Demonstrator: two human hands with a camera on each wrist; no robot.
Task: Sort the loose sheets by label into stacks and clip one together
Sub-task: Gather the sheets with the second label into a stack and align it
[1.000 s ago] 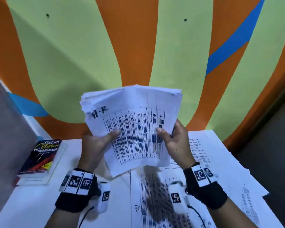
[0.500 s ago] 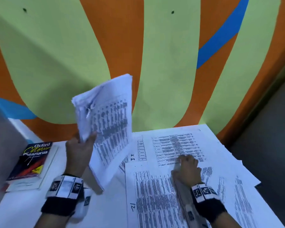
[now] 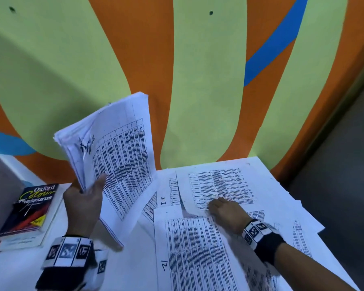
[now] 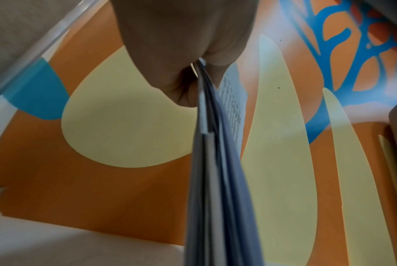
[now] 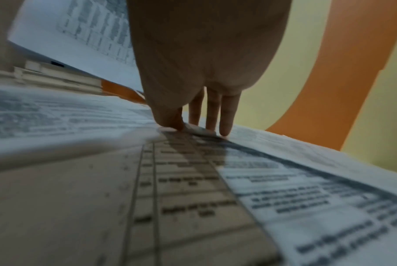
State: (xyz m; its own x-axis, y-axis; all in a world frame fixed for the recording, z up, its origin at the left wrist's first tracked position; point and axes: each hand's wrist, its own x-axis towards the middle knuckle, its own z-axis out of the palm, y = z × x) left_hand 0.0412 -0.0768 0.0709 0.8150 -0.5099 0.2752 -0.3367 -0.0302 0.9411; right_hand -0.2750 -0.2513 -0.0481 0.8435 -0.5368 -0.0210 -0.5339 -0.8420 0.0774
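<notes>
My left hand (image 3: 84,198) grips a thick stack of printed sheets (image 3: 122,152) by its lower left edge and holds it tilted upright above the table's left half; a handwritten label is at its top. In the left wrist view the stack (image 4: 215,162) shows edge-on under my left hand (image 4: 186,54). My right hand (image 3: 223,208) is down on a loose printed sheet (image 3: 219,181) at the back right. Thumb and fingertips (image 5: 224,131) pinch that sheet's (image 5: 272,142) near edge, and its near corner is lifted. No clip is visible.
A sheet marked 12 (image 3: 193,248) lies in front, another marked I.T (image 3: 166,198) beside it, and more sheets overhang the white table's (image 3: 19,269) right edge. An Oxford thesaurus (image 3: 29,211) on another book sits at the left. A painted wall stands close behind.
My right hand let go of the stack and dropped onto the loose sheet at the back right. My left hand swung the stack leftward and now holds it alone.
</notes>
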